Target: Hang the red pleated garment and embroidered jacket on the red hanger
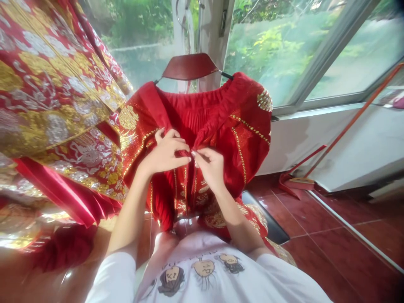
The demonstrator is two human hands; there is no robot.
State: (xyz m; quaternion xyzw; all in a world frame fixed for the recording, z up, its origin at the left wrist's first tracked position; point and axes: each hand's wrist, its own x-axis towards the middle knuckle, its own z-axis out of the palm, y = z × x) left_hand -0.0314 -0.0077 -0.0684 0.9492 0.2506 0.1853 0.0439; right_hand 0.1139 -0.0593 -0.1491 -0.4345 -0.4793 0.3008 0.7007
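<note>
In front of me a red dress (pixel 252 122) with gold beading and embroidery hangs from a hanger with a dark red top (pixel 189 67). My left hand (pixel 168 151) lies against the front of its neckline, the fingers curled over the red fabric. Close beside it my right hand (pixel 210 164) pinches the edge of the front opening between thumb and finger. The two hands nearly meet at the middle of the neckline. Any small fastener between the fingertips is too small to make out.
Embroidered red and gold garments (pixel 63 84) fill the left side, with a shiny red cloth (pixel 69 193) below them. Windows (pixel 277 50) stand behind the dress. A broom (pixel 303 183) and a red dustpan (pixel 288 185) rest by the wall on the tiled floor (pixel 341 252).
</note>
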